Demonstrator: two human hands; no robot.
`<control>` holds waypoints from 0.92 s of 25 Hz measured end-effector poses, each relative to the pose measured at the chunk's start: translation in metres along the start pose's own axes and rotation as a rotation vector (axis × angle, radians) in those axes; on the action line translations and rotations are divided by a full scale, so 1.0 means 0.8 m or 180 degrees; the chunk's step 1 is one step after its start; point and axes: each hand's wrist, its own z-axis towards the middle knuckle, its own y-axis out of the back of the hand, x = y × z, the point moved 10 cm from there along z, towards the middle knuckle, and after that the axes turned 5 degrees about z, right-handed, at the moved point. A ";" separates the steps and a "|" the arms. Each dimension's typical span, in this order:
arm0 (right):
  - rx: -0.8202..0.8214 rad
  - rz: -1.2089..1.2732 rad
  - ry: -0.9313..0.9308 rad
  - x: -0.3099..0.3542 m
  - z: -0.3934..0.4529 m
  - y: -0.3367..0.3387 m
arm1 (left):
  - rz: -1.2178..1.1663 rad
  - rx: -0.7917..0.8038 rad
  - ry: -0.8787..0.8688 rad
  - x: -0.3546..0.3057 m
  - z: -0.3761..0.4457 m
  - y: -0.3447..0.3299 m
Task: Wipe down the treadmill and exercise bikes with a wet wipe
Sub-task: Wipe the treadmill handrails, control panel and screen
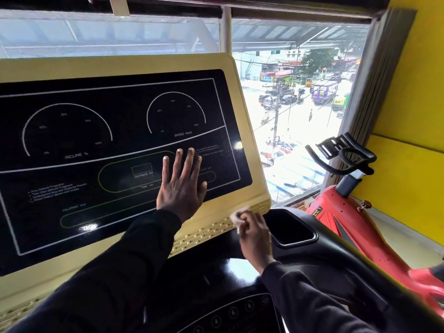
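I see the left hand (180, 181) flat, fingers spread, on the treadmill console (115, 145) black glossy panel. The right hand (253, 233) clutches a crumpled wet wipe (236, 216) against the console's cream vented lower edge. Red exercise bike (341, 212) stands right by the yellow wall (413, 92), window (288, 104) overlooking a street.

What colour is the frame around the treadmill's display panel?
Pale cream-yellow frame, around a black panel; seen in the head view.

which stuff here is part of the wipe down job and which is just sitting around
Part of the job:
wet wipe, pinched in the right hand
treadmill console, left hand flat on it
red exercise bike

Just there:
window
grey curtain
yellow wall
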 end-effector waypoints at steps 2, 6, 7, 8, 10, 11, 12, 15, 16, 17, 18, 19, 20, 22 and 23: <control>0.0204 -0.0144 0.0618 0.020 -0.007 -0.007 | 0.0013 0.0011 -0.0003 -0.001 0.000 0.001; -0.0603 0.0148 -0.0813 -0.051 0.032 0.039 | 0.0023 0.0004 0.0019 -0.003 -0.001 0.002; -0.0646 0.0130 -0.0740 -0.042 0.033 0.036 | 0.0029 -0.0004 0.0030 -0.002 0.000 0.003; -0.0529 0.0093 -0.0361 -0.017 0.032 0.025 | 0.0035 -0.0006 0.0035 -0.002 0.000 0.002; -0.0084 -0.0020 0.0722 0.040 0.012 -0.008 | 0.0050 -0.0001 0.0028 -0.002 0.000 0.002; 0.0012 -0.0088 0.1080 0.053 0.008 -0.014 | 0.0056 0.0003 0.0020 -0.003 0.000 0.002; -0.0004 -0.0104 0.1182 0.053 0.015 -0.008 | 0.0053 0.0011 0.0013 -0.003 -0.001 0.002; -0.0684 -0.0037 0.0250 -0.004 0.058 0.045 | 0.0048 0.0022 0.0010 -0.003 -0.002 0.000; -0.0854 0.0014 -0.0219 -0.029 0.068 0.059 | 0.0057 0.0018 0.0015 -0.002 -0.002 0.001; -0.0924 0.0030 -0.0506 -0.040 0.072 0.063 | 0.0063 0.0020 0.0019 -0.002 -0.001 0.001; -0.0877 0.0036 -0.0521 -0.033 0.073 0.059 | 0.0063 0.0028 0.0022 -0.002 -0.001 0.000; -0.0735 0.0034 -0.0277 -0.012 0.070 0.046 | 0.0062 0.0036 0.0028 -0.003 -0.001 0.000; -0.0493 0.0036 0.0132 0.015 0.061 0.027 | 0.0065 0.0034 0.0034 -0.003 -0.001 0.000; -0.0136 0.0030 0.0880 0.055 0.048 0.007 | 0.0079 0.0021 0.0038 -0.005 -0.002 0.002; -0.0144 0.0006 0.0983 0.058 0.056 0.009 | 0.0082 0.0029 0.0030 -0.005 -0.001 0.002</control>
